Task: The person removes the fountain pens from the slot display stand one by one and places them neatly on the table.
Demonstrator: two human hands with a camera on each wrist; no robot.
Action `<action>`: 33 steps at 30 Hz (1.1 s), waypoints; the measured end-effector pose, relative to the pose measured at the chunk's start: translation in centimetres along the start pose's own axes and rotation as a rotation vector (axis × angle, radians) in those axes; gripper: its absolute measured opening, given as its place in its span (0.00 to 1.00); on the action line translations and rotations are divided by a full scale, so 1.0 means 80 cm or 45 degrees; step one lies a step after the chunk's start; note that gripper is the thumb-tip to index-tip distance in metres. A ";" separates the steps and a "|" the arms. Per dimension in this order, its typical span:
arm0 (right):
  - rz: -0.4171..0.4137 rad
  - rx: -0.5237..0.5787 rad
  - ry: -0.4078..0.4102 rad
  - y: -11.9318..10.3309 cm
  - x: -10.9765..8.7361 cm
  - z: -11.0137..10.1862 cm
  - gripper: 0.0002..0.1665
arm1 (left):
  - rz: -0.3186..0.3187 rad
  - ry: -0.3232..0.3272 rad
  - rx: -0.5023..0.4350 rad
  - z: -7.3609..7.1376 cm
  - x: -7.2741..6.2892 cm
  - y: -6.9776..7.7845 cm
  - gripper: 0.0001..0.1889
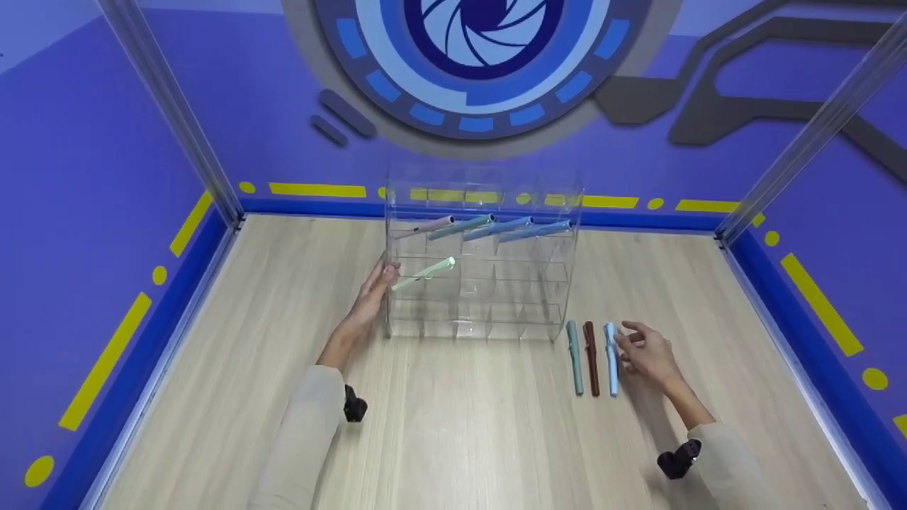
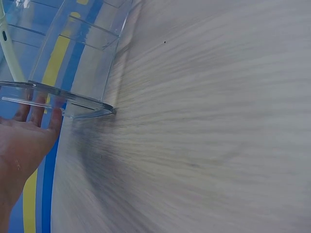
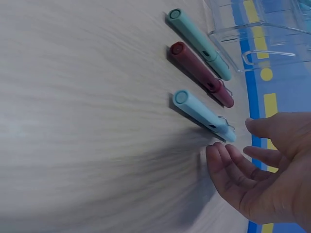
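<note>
A clear acrylic rack stands on the table, its compartments in rows. My left hand touches the rack's left side panel; in the left wrist view, the fingers lie against the clear plastic. Several pens slope out of an upper row: pink, green and two blue ones. A pale green pen leans in a lower left compartment. My right hand hovers, loosely bent and holding nothing, just right of a light blue pen. Left of it lie a dark red pen and a grey-green pen.
The wooden table is bordered by blue panels with yellow marks at the back and sides. Metal posts rise at the back corners. The rack stands near the back wall, and the three loose pens lie by its front right corner.
</note>
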State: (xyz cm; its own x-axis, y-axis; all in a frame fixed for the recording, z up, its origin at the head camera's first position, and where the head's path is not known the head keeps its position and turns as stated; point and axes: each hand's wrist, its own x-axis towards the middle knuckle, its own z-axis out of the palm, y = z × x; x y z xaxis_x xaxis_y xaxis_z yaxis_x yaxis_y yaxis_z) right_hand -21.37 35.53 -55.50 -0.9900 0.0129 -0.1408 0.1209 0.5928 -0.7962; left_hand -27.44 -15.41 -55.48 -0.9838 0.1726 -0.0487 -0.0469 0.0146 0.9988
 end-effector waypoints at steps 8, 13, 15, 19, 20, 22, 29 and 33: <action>-0.049 0.053 0.080 -0.032 -0.005 -0.010 0.25 | 0.016 0.016 0.007 0.001 0.001 -0.002 0.33; -0.103 0.159 0.064 -0.062 -0.007 -0.005 0.23 | 0.005 0.028 0.013 0.002 0.002 -0.003 0.33; -0.137 0.203 0.029 -0.074 -0.009 0.002 0.22 | 0.007 0.025 0.018 0.002 0.002 -0.003 0.33; -0.229 0.275 -0.068 -0.096 -0.013 0.021 0.21 | 0.000 0.019 0.029 0.001 0.000 -0.003 0.34; -0.258 0.276 -0.085 -0.101 -0.012 0.027 0.20 | -0.005 0.021 0.033 0.000 0.000 -0.002 0.34; -0.308 0.286 -0.117 -0.110 -0.011 0.039 0.20 | -0.008 0.020 0.039 -0.001 -0.001 -0.002 0.35; -0.498 0.342 -0.192 -0.144 -0.004 0.077 0.18 | -0.005 0.023 0.026 0.000 -0.001 -0.002 0.34; -0.549 0.369 -0.237 -0.164 0.000 0.100 0.18 | -0.007 0.010 0.037 0.002 -0.001 -0.003 0.34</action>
State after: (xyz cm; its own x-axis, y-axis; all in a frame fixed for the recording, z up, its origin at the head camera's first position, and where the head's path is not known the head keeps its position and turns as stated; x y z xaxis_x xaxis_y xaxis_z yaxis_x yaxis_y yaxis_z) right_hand -22.36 21.34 -49.76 -0.9277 -0.3402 0.1536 -0.2518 0.2664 -0.9304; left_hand -27.36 -15.30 -55.75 -0.9849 0.1644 -0.0538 -0.0472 0.0438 0.9979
